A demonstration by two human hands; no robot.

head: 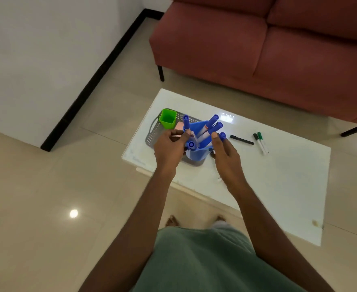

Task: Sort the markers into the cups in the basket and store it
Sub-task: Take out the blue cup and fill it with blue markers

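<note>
Glossy beige floor tiles (47,186) carry a white glossy counter (278,186). Left hand (169,148) curls at a blue plastic cup (196,154), grip unclear; right hand (227,154) pinches one of its blue-capped markers (212,121), which stand caps up, fanning outward. The cup stands in a grey perforated basket (150,140) with a green square cup (168,119). A black marker (241,140) and green-capped markers (260,140) lie flat to the right. Behind is a red sofa (257,49). Labels are unreadable.

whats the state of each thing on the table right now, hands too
basket: on the table, holding the cups
green cup: upright, looks empty
pink cup: mostly hidden behind left hand
blue cup: upright, blue markers standing inside
black marker: lying on table, outside basket
two white markers: lying on table, capped
left hand: fingers curled by blue cup, grip unclear
right hand: pinching a blue marker
</note>
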